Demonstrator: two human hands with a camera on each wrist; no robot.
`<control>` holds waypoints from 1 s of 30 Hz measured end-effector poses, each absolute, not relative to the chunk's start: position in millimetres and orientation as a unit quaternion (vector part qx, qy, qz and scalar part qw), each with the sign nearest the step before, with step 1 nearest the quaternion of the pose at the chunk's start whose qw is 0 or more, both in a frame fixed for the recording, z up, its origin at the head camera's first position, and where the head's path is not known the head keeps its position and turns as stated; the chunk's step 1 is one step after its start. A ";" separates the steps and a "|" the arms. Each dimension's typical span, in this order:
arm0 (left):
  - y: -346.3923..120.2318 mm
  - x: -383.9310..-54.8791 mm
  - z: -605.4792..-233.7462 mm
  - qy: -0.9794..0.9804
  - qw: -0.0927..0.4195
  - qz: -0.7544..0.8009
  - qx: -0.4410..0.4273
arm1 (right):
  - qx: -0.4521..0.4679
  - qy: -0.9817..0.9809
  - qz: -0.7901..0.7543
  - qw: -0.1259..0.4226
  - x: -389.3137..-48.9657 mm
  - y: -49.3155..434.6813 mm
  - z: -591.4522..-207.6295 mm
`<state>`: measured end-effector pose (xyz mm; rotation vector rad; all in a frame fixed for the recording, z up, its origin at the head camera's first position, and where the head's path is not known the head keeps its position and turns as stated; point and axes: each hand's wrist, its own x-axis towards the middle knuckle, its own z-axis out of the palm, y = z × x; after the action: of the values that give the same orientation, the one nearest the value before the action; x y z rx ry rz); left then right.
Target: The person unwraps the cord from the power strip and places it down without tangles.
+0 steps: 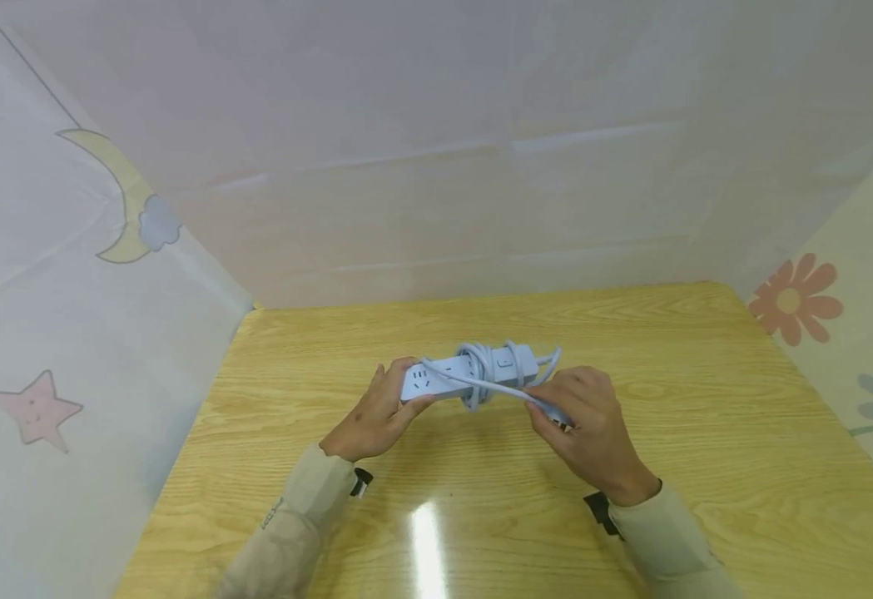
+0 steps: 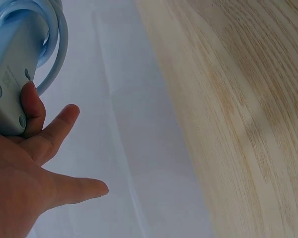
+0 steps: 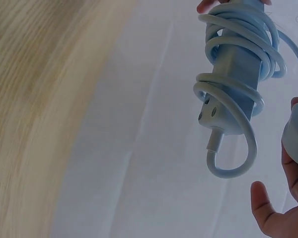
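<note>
A white power strip (image 1: pixel 447 377) is held above the table with its sockets facing up. My left hand (image 1: pixel 379 413) grips its left end; in the left wrist view, two fingers of the left hand (image 2: pixel 35 153) stick out past the strip's underside (image 2: pixel 12 84). Several turns of the strip's own cord (image 3: pixel 243 37) wrap loosely around its middle and right part. My right hand (image 1: pixel 582 424) pinches the plug (image 1: pixel 553 412) at the cord's free end, to the right of the strip. In the right wrist view the rounded plug (image 3: pixel 297 134) sits between the fingers.
A wood-grain table (image 1: pixel 316 516) lies beneath both hands. Behind it hangs a pale cloth (image 1: pixel 436 216), with printed side panels showing a moon (image 1: pixel 129 195) on the left and a red flower (image 1: pixel 794 299) on the right.
</note>
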<state>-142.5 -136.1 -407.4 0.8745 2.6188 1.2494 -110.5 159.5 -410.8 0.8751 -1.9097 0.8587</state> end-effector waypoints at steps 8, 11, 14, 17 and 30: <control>-136.8 -142.1 -408.8 0.862 0.057 0.407 0.296 | 0.348 -0.761 0.330 0.436 -113.0 162.3 -406.1; -136.9 -142.2 -409.6 0.863 0.055 0.403 0.300 | 0.349 -0.762 0.327 0.437 -114.4 164.3 -403.4; -136.7 -142.2 -409.3 0.860 0.055 0.403 0.307 | 0.352 -0.761 0.321 0.440 -116.6 167.1 -400.5; -136.8 -142.0 -408.9 0.857 0.056 0.407 0.312 | 0.353 -0.761 0.315 0.443 -118.7 170.2 -397.8; -138.2 -141.7 -409.1 0.851 0.065 0.414 0.315 | 0.344 -0.781 0.300 0.426 -124.0 180.7 -390.2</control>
<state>-141.7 -138.2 -409.1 0.9523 2.5695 1.2500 -124.0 180.7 -390.2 0.8595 -1.9519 0.7488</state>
